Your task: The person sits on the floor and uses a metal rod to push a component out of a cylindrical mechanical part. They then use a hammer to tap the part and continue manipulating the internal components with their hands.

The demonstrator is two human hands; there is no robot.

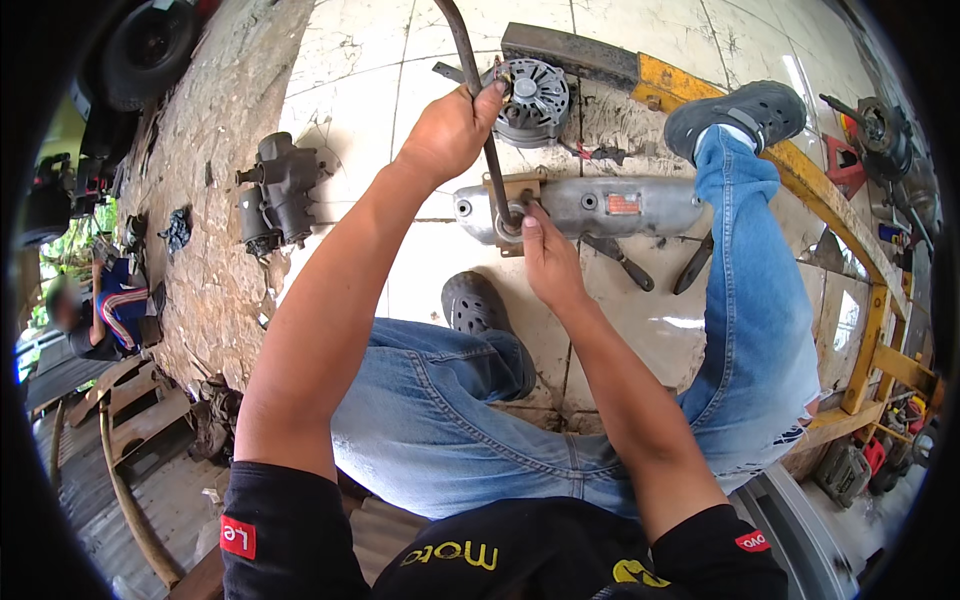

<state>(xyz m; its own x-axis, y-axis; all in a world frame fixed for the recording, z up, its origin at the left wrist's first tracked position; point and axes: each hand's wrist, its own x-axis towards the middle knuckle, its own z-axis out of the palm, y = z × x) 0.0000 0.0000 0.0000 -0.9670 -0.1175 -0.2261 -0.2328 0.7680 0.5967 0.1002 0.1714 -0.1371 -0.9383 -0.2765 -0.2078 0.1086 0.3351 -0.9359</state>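
A long dark metal bar point(462, 45) slopes down to a round, ring-like end over a silver elongated metal housing point(655, 205) lying on the tiles. My left hand point(447, 132) is closed around the bar's middle. Down at the bar's ringed end, my right hand point(550, 262) grips with the thumb on top, its other fingers mostly hidden. A tan metal bracket point(515, 187) shows beneath that end, against the housing. Just beyond the housing sits a round alternator-like part point(535, 100) with a slotted face, close to my left hand.
A dark cast metal part point(282, 190) stands at left. Two black-handled tools, one a scraper-like tool point(620, 265), lie below the housing. A yellow metal frame point(835, 200) curves along the right, beyond my shoe point(740, 118). Another person point(105, 305) sits far left.
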